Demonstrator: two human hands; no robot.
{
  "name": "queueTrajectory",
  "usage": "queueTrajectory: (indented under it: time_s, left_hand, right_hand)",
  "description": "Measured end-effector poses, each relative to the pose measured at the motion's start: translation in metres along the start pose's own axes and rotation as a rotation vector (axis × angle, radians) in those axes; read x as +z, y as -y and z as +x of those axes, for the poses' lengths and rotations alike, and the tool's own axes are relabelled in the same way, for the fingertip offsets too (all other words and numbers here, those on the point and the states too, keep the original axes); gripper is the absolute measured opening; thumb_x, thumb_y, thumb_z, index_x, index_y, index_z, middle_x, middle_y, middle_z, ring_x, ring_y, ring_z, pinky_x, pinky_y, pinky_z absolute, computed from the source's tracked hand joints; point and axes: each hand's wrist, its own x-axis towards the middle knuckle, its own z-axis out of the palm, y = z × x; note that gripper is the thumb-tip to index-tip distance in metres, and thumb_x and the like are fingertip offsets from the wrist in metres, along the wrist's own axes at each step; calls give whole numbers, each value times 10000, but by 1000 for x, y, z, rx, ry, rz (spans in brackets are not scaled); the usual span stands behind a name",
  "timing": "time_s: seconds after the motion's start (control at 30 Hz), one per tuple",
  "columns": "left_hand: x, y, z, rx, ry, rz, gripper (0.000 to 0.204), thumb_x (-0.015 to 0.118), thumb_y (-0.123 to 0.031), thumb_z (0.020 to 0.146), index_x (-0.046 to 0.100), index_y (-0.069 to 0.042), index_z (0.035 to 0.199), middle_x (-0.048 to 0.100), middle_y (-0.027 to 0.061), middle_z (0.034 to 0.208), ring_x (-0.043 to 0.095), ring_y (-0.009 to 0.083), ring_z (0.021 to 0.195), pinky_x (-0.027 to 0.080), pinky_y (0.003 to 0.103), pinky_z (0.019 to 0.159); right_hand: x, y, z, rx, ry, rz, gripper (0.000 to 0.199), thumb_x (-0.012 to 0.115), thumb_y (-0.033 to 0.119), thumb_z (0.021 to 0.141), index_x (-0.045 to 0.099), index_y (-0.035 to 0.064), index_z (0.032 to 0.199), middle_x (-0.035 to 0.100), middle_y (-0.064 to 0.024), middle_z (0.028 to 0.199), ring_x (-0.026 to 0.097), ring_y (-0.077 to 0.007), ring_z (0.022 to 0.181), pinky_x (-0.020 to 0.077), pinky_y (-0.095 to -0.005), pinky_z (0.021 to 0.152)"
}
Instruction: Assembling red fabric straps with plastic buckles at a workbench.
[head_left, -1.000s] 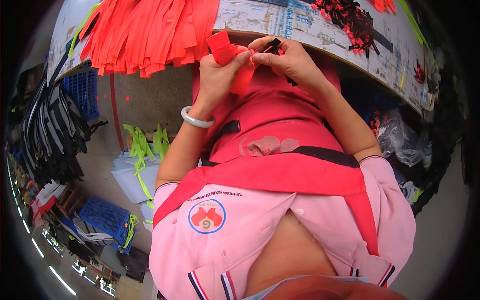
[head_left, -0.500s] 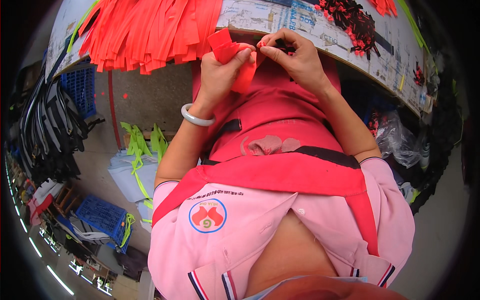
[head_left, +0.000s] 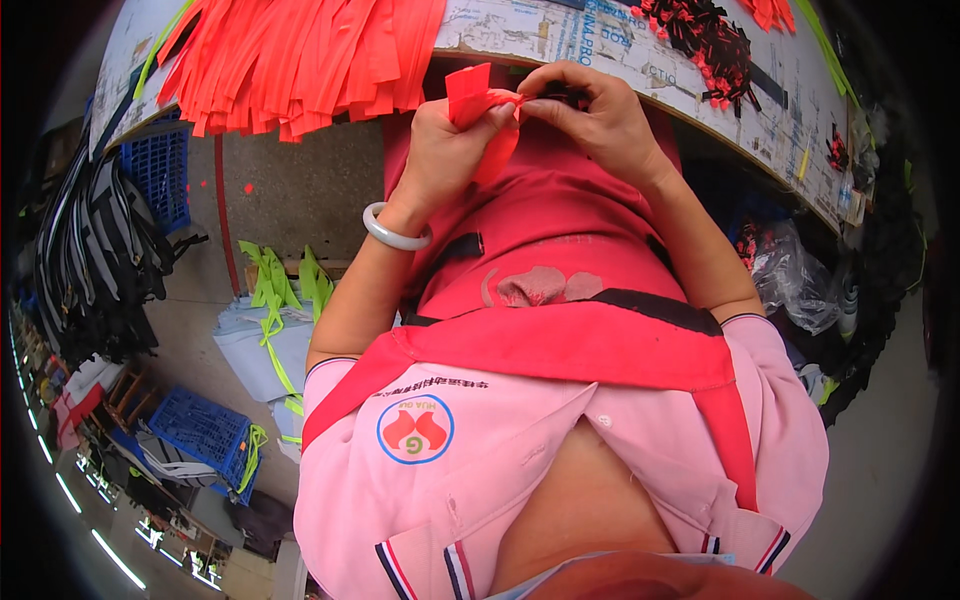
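Two hands (head_left: 447, 150) (head_left: 607, 125) at twelve o'clock, one white bangle (head_left: 380, 230) at ten, two blue crates (head_left: 200, 425) (head_left: 160, 185) at eight and ten, one clear plastic bag (head_left: 795, 280) at three, one counter (head_left: 500, 28).

Red strip (head_left: 497, 152) in left hand (head_left: 447, 150)

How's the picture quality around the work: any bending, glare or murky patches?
Head view: left hand and right hand look well lit, though fine detail between them is hard to read; the table's front edge bows; white streaks glare at lower left; the corners fall to black.
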Motion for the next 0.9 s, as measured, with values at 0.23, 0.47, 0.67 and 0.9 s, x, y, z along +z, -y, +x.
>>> queueTrajectory:
  time_s: [0.23,0.47,0.67,0.9]
  left_hand:
    - [0,4,-4,-15,0,-55,151,630,-82,894,688,13,995,677,16,803,603,71,743,494,231,679]
    - [-3,12,-4,-50,-5,-50,122,648,-83,881,687,13,946,654,-2,781,571,53,722,479,232,635]
    - [-7,22,-3,-99,-22,-109,115,665,-64,865,690,11,949,661,0,797,578,54,729,483,231,640]
    - [-18,8,-1,-99,-96,-357,177,619,-58,906,664,16,1060,692,63,947,647,114,861,515,229,720]
  right_hand:
    - [5,-7,-2,40,-7,156,123,626,56,889,650,-23,981,668,-54,891,638,-98,812,503,-218,731]
    - [5,-3,2,66,44,118,136,623,65,892,670,-13,994,668,-50,898,613,-81,792,496,-214,716]
    - [5,-8,6,226,130,92,164,632,62,872,676,10,1022,655,-41,941,593,-88,824,473,-211,699]
    - [13,-2,-24,-332,-94,-178,303,677,26,829,641,50,1129,636,-53,899,623,-119,764,491,-213,647]
